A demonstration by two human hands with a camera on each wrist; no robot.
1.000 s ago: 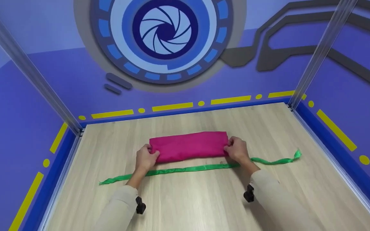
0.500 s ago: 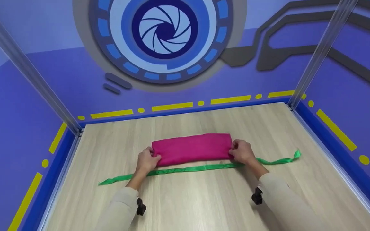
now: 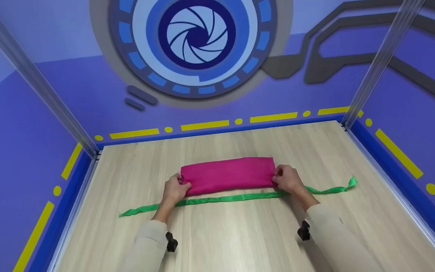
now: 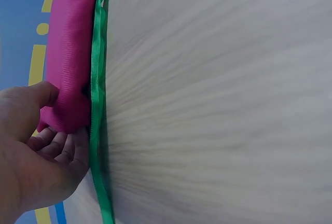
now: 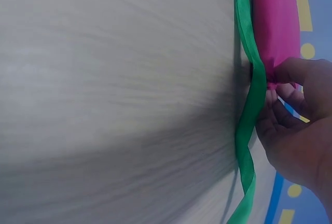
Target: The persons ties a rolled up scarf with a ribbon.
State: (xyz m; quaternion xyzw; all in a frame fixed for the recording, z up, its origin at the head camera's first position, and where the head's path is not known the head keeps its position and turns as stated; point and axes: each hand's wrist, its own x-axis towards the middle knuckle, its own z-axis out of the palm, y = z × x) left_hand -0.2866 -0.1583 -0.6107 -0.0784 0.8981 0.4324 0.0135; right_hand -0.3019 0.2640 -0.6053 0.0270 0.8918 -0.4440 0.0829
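Note:
A folded magenta cloth (image 3: 228, 176) lies in a long flat bundle at mid-table in the head view. My left hand (image 3: 174, 189) pinches its left end, thumb on top and fingers tucked beneath, as the left wrist view shows on the cloth (image 4: 70, 53). At the other end my right hand (image 3: 288, 179) pinches the right edge between thumb and fingers. Just in front of the bundle a green ribbon (image 3: 225, 198) stretches sideways across the table, passing under both wrists. In the right wrist view the ribbon (image 5: 251, 99) runs beside the fingertips, slightly twisted.
The pale wooden table (image 3: 232, 234) is enclosed by a blue back wall (image 3: 66, 90) and side walls with yellow dashes. Metal posts (image 3: 376, 64) stand at the back corners. The ribbon's right end curls up a little. Small black devices (image 3: 304, 230) sit at both wrists.
Both hands have shifted the magenta cloth slightly to the right and nearer to the green ribbon, keeping their pinch on its ends. The ribbon lies as before.

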